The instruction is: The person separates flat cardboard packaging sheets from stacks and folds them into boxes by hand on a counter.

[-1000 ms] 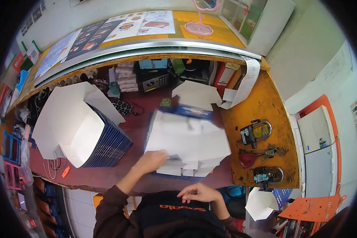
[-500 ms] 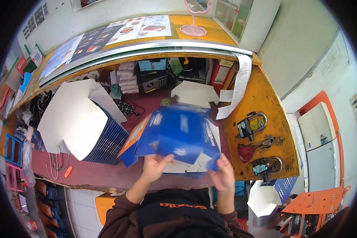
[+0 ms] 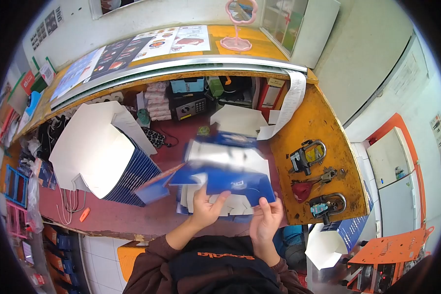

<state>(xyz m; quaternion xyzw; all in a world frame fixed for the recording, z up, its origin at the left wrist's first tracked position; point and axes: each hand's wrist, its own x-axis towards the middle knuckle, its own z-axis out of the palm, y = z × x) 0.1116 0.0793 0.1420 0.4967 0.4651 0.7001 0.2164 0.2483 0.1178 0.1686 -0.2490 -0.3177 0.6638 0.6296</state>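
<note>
A blue printed cardboard box blank (image 3: 240,185) with a white inner face is in front of me, partly folded and blurred. An orange-edged flap sticks out to its left. My left hand (image 3: 208,208) pinches its near edge, with thumb and forefinger at the blue panel. At the near right corner, my right hand (image 3: 266,215) grips the same panel between thumb and fingers. Beneath the blank lie more white-faced cardboard blanks (image 3: 235,208), mostly hidden. A tall stack of box blanks (image 3: 95,147) stands to the left, white side up with blue edges.
An orange cutter (image 3: 85,214) lies on the dark red desk (image 3: 112,218) near a cord. Behind are a keypad safe (image 3: 190,109) and another white blank (image 3: 237,119). Padlocks (image 3: 308,156) and keys (image 3: 323,177) rest on the wooden side panel at right, below a hanging receipt (image 3: 291,100).
The blank's far part has folded toward me, so its white inside shows where blue printing faced up. Both hands still hold its near edge, and my right hand has shifted slightly left.
</note>
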